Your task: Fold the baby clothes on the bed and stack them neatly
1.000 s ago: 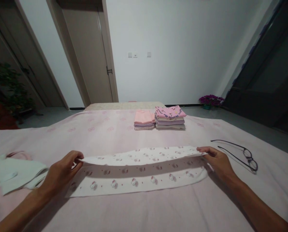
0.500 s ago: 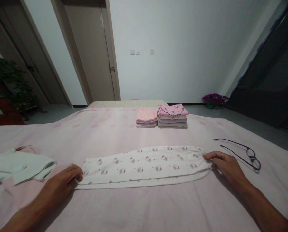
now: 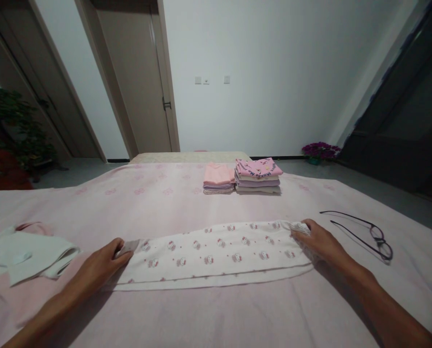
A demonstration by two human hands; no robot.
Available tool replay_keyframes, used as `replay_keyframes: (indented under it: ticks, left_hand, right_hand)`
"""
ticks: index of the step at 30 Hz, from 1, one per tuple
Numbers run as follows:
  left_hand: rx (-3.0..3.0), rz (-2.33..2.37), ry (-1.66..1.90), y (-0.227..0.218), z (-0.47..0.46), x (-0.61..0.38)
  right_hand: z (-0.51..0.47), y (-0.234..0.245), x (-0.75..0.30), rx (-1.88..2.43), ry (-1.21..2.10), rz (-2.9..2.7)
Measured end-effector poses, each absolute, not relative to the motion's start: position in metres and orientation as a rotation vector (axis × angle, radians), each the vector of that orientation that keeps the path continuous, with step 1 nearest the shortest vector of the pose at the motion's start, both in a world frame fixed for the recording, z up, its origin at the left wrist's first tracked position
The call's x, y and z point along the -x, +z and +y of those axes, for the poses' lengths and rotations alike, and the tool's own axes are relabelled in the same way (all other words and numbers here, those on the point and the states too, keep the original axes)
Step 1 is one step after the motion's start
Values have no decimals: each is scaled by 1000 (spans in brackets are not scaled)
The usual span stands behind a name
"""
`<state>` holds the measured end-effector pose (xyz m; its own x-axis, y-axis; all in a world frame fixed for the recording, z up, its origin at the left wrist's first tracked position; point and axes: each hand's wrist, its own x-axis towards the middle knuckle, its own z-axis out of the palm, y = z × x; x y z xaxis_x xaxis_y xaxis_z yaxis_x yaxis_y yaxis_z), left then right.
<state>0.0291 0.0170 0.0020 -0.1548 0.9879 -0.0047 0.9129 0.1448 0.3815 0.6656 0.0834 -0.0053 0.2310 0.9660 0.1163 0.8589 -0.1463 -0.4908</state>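
White pants [image 3: 208,253] with a small red cartoon-cat print lie folded lengthwise in a long strip across the pink bedspread [image 3: 216,319]. At the left end, my left hand [image 3: 109,263] pinches the upper edge of the cloth, which lifts a little between thumb and fingers. My right hand [image 3: 319,244] is closed on the gathered, elastic-looking right end. Parts of both ends are hidden under my fingers. Beyond my left hand, a crumpled white garment [image 3: 31,253] lies over pink cloth.
At the far side stand two folded stacks: a smaller one with a peach top [image 3: 219,176] and a taller one with a pink lettered shirt [image 3: 258,169]. Black-framed glasses [image 3: 377,237] lie open to the right. A potted purple plant [image 3: 321,151] is on the floor beyond.
My left hand has moved slightly up and right and now lifts the pants' left edge. My right hand has shifted slightly left and up, its thumb now over the gathered end.
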Motion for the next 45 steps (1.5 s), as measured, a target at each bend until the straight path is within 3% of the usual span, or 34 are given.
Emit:
replay_keyframes:
  ticks: [10,12,17,25,33,45]
  left_hand:
    - [-1624,2075,1057,18,72,-10]
    - [-1689,2158,992,17,85,-13]
    - [-2146,2050,927,4,84,-47]
    - [-2563,1522,583,-2,60,-122]
    - [-2776,1649,426,-6,61,-140]
    - [-3017,1555,633,-10,57,-133]
  right_hand:
    - [120,32,-643,1739,558,-1325]
    - [130,29,-643,1790,524,-1368]
    - [113,19,-625,1774,-20,-1713]
    - [70,17,-578,1327,28,-2351]
    - [67,1,-573,1281,-198,-2432]
    - [62,3,-584,1139,-104,-2301]
